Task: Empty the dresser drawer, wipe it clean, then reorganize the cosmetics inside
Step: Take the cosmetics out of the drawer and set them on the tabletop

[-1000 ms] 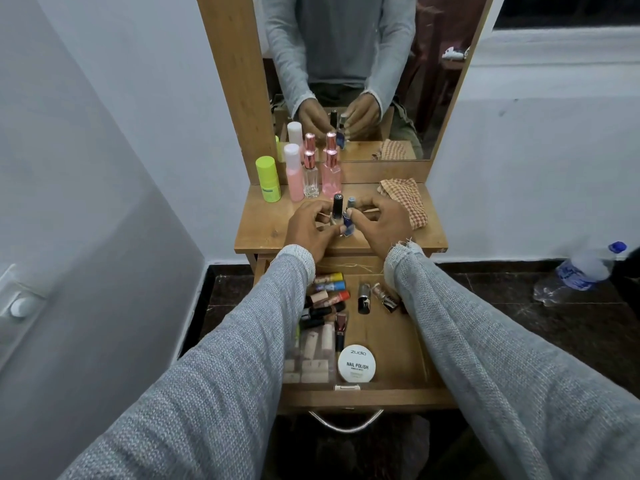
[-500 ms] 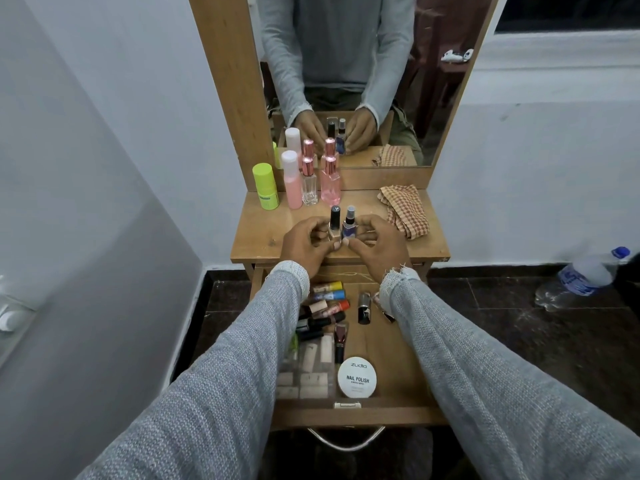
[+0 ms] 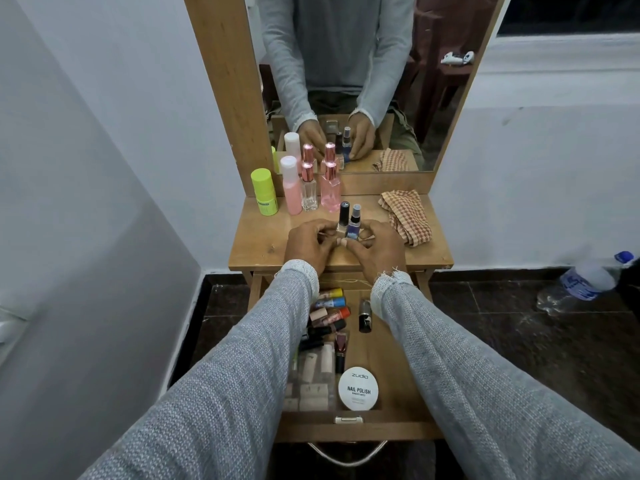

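scanning from the left of the frame, we see a lime green bottle [image 3: 264, 192] standing at the back of the tabletop [image 3: 263, 244], then a pink bottle [image 3: 291, 188], a clear perfume bottle [image 3: 309, 187] and a pink perfume bottle [image 3: 330, 187] in a row before the mirror [image 3: 363, 81]. at centre frame our left hand [image 3: 309, 244] has its grip curled narrow at the base of a black-capped bottle [image 3: 343, 220], which stands upright on the tabletop. just beside it, touching, stands a small blue spray bottle [image 3: 354, 226], and our right hand [image 3: 375, 249] has a narrow grip at its base. whether either grip truly clamps its bottle we cannot tell. right of the hands a checked cloth [image 3: 407, 216] lies crumpled on the tabletop. lower centre, the drawer [image 3: 394, 431] hangs pulled out, holding coloured tubes [image 3: 330, 301] at its left, a dark bottle [image 3: 364, 315] lying near the middle, and a round white nail polish tin [image 3: 358, 388] toward the front. at the far right a plastic water bottle [image 3: 585, 282] lies on the floor.
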Demonstrator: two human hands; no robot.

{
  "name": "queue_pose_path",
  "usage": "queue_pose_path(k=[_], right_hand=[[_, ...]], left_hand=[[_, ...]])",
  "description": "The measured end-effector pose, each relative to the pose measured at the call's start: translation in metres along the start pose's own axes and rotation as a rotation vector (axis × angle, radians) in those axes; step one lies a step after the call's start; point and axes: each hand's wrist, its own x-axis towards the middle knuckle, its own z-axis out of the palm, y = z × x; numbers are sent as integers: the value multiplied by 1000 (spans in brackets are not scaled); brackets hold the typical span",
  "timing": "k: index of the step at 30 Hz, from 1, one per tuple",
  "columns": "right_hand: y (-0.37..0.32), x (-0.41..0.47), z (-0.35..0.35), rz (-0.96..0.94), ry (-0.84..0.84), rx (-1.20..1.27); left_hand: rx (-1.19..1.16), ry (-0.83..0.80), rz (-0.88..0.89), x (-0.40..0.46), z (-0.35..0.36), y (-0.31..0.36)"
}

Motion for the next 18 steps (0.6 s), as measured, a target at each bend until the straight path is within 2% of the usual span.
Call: queue_pose_path(k=[8,18], right_hand=[[-5,4,7,41,48,-26],[-13,5,13,89,84,-84]], left_hand=[[-106,21,-76,-2,1,-4],[-78,-4,-58,-4,-1,-5]])
